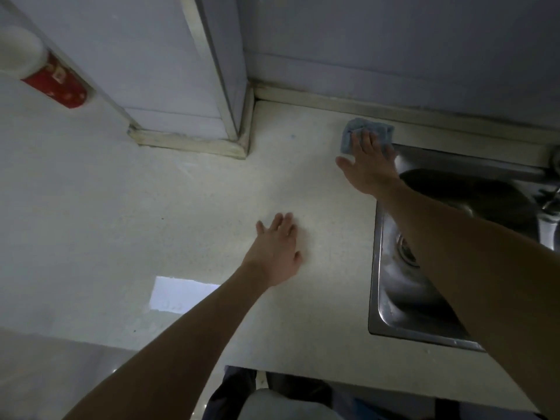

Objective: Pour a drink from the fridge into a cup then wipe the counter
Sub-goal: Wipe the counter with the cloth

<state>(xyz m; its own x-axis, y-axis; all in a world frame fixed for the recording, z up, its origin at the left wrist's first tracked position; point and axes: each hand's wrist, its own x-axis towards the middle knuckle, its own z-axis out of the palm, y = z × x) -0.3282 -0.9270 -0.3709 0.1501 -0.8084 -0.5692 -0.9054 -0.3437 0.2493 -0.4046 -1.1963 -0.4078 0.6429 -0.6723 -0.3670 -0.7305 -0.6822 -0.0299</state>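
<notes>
While the right hand (368, 165) presses flat on a blue cloth (365, 133), its fingers lie spread over the fabric rather than curled around it, and the thumb sticks out to the left onto bare surface. That cloth sits bunched at the back of the pale speckled tabletop (212, 207), close to the low upstand along the wall and just beside the far left corner of the steel sink (375, 298). The right forearm crosses above the sink basin, where a round drain (406, 250) shows near the arm's edge. Part of a tap (550, 204) appears at the right border of the view.

Nearer the front, the left hand (277, 250) rests palm down on the tabletop, fingers open and slightly apart, holding nothing, well apart from the cloth. A bright rectangular patch of light (178, 295) lies on the tabletop left of the left forearm. At the upper left, a white cup with a red band (45, 71) shows, blurred, by the edge of the view.
</notes>
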